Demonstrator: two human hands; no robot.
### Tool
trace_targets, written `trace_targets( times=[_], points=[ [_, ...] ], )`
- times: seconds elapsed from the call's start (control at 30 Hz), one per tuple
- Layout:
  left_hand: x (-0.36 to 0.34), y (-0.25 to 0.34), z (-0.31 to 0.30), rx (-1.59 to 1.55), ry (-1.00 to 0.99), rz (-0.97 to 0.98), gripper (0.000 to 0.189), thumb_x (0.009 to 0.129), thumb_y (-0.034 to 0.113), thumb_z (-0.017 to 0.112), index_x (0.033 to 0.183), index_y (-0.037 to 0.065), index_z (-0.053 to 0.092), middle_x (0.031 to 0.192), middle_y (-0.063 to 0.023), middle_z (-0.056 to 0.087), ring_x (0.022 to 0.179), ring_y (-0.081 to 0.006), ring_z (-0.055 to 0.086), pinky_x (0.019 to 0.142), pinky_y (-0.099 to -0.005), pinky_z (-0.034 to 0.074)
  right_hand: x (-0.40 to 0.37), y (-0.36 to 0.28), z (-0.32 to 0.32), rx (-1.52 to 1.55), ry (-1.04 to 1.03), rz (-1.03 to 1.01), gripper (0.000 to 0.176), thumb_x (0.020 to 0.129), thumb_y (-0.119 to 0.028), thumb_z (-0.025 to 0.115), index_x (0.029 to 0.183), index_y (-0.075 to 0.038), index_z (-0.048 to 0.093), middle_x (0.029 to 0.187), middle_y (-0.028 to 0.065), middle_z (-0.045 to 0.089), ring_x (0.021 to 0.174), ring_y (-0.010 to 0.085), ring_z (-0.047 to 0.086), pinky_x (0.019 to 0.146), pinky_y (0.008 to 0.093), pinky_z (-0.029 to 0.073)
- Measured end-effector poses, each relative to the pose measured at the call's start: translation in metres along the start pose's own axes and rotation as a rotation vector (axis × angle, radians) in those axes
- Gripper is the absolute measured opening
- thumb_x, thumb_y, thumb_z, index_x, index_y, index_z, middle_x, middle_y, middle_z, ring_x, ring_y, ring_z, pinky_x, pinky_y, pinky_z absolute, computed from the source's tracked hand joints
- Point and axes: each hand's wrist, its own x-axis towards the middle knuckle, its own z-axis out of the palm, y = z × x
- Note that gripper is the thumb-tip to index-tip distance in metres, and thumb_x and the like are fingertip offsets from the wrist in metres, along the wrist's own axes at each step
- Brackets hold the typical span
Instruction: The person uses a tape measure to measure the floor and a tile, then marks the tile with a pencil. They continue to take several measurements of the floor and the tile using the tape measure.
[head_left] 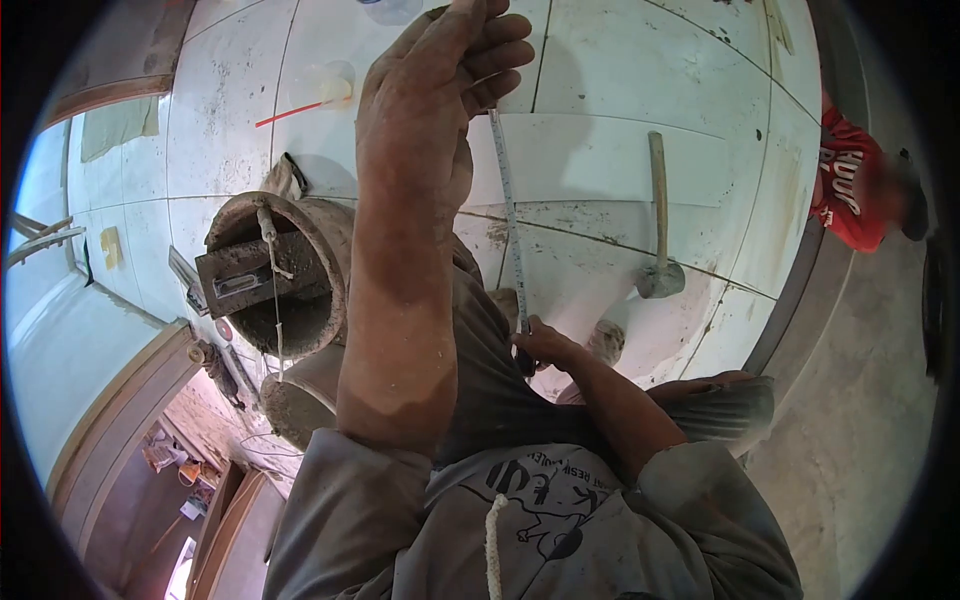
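Observation:
In the head view my left forearm crosses the middle, and my left hand (450,60) is raised near the top with fingers stretched and slightly apart. A tape measure's extended blade (507,190) runs from just below those fingers to my right hand (548,345). My right hand is closed around the dark tape case, mostly hidden by the fingers. Beside the blade lies a long white tile (610,150). A mallet (657,210) with a wooden handle and grey head rests to the right, its handle across the tile.
At left stands a mortar-caked bucket (340,270) with a trowel (265,280) across its top. A second dirty container (300,405) is below it. A red strip (300,112) lies on the tiled floor (220,120). Another person in a red top (848,180) is at far right.

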Motion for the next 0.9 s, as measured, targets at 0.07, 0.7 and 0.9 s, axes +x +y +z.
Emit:
trace_targets(
  times=[0.07,0.7,0.9],
  points=[
    [0.002,-0.001,-0.001,0.02,-0.048,0.004,0.038,0.093,0.027,0.048,0.116,-0.002,0.051,0.106,-0.0108,0.06,0.095,-0.018,0.058,0.084,-0.0326,0.045,-0.003,0.002,-0.006,-0.018,-0.014,-0.013,0.053,0.083,-0.034,0.056,0.114,0.004,0.035,0.098,0.0268,0.057,0.078,0.0343,0.063,0.052,0.0409,0.056],
    [0.048,-0.03,0.044,0.099,-0.016,-0.18,0.036,0.09,0.031,0.053,0.113,0.003,0.055,0.095,-0.0029,0.061,0.083,-0.0115,0.057,0.074,-0.0254,0.044,-0.176,-0.015,-0.077,0.65,0.233,-0.381,0.033,0.084,-0.034,0.057,0.1,-0.005,0.052,0.074,0.003,0.052,0.059,0.0093,0.052,0.049,0.0234,0.043],
    [0.056,-0.047,0.043,0.09,0.033,-0.25,0.033,0.09,0.032,0.053,0.112,0.008,0.055,0.096,-0.0015,0.061,0.085,-0.0114,0.057,0.072,-0.0247,0.045,-0.168,-0.014,-0.095,0.82,0.338,-0.576,0.03,0.087,-0.033,0.056,0.096,-0.005,0.052,0.07,0.0003,0.051,0.056,0.009,0.051,0.047,0.0238,0.042]
  ],
)
